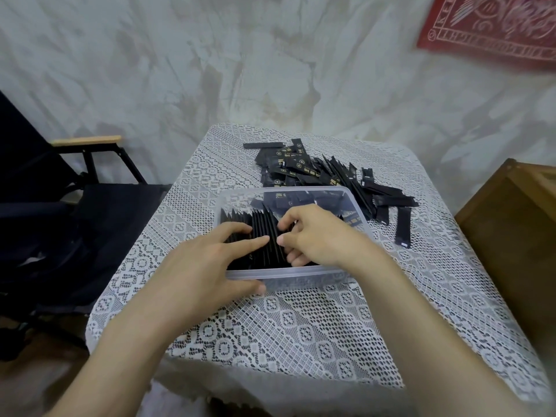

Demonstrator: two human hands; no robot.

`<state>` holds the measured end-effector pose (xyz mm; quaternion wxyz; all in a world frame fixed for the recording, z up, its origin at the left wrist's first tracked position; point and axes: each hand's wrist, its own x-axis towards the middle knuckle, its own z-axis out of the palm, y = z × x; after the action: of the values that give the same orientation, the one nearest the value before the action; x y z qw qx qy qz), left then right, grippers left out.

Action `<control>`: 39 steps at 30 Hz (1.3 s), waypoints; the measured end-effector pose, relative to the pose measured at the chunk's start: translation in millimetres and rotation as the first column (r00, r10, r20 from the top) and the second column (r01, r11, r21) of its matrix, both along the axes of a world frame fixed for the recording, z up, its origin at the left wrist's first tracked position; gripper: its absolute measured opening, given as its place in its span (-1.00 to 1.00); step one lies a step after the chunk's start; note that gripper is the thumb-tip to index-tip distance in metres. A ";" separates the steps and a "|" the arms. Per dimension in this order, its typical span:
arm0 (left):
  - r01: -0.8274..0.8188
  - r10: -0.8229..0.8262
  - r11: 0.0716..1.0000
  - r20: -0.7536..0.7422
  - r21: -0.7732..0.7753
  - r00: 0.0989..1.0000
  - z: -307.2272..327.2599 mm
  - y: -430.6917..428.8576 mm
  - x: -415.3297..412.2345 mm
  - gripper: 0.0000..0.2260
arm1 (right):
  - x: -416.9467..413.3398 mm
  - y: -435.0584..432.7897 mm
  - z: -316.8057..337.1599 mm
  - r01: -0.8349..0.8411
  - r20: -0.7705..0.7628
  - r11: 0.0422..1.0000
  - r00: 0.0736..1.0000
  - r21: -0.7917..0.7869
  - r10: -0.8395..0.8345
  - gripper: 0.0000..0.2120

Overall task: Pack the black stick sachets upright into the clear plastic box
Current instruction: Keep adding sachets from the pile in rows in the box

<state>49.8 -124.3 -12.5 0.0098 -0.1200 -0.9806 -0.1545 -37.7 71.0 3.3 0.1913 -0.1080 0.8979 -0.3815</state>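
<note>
A clear rectangular plastic box (pixel 316 270) sits in the middle of a table covered with a white lace tablecloth (pixel 301 320). It is well back from the near edge, with bare lace in front of it and to its left. Inside it, black stick sachets (pixel 266 222) stand on edge in a tight row that fills the left part. A few more lie flat and jumbled against the far wall.

The left hand (pixel 204 266) straddles the near rim. Its fingers lie straight and relaxed over the tops of the row, and its thumb rests against the outside of the near wall. The right hand (pixel 316 236) reaches into the box from the right with its fingers curled, gripping the sachets at the right end of the row.

A loose heap of black sachets (pixel 316 170) spreads just behind the box and towards the right. One stray sachet (pixel 403 227) lies apart, near the right side of the cloth.

A black folding chair with a pale wooden armrest (pixel 87 140) stands close to the table's left edge. A brown wooden cabinet (pixel 511 221) stands near its right corner. The mottled grey-white wall (pixel 180 70) rises directly behind the table, with a red patterned cloth (pixel 496 25) hanging at the upper right.
</note>
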 end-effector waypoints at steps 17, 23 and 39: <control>-0.049 0.047 0.995 -0.030 -0.085 0.998 2.7 1.2 7.7 -0.35 | 6.9 0.3 -2.6 0.002 -0.075 1.000 0.997 0.030 0.000 -0.83; -0.049 0.049 0.996 -0.002 -0.072 0.999 2.8 -2.1 9.7 -0.30 | 8.5 -0.1 -0.5 -0.007 -0.055 1.000 0.998 0.025 0.008 -0.84; -0.102 0.100 0.992 -0.031 -0.072 0.995 3.2 -4.3 12.2 -0.23 | 21.8 5.9 11.2 -0.186 -0.089 0.971 0.976 0.153 0.201 -0.64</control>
<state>62.1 -128.6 -9.3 0.0268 -0.0728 -0.9902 -0.1160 -15.9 76.9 14.5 0.1878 -0.2007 0.9170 -0.2891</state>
